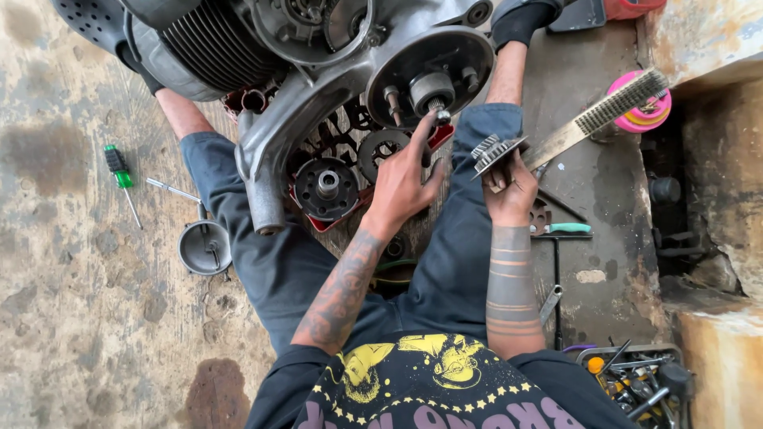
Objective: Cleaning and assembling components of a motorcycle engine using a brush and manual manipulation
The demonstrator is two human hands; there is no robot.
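From up here I look straight down on my lap, legs in dark trousers stretched out on a stained concrete floor (pixel 71 318). The biggest thing before me is the engine casing (pixel 318 87), a grey metal block with black cooling fins at its left and a round housing at its right, lying across my shins.

My left hand (pixel 401 183) reaches forward from a tattooed forearm, fingers partly spread, the forefinger and thumb tips up at the threaded shaft (pixel 435 99) that stands out of the round housing; I cannot tell whether they pinch it or only touch it. My right hand (pixel 509 195) is raised beside my right knee, fingers pressed together around a small toothed gear (pixel 494 151), dull grey, held tilted with its teeth up.

Between my knees a red tray (pixel 322 222) holds a dark round hub (pixel 327 187) and other blackened parts, mostly hidden under the casing and my left hand. A wire brush (pixel 604 119) lies on the floor beyond the right hand. To my left sit a grey funnel-like cup (pixel 204 248) and a green-handled screwdriver (pixel 119 175). A box of tools (pixel 640 377) at the lower right is cut off by the frame.
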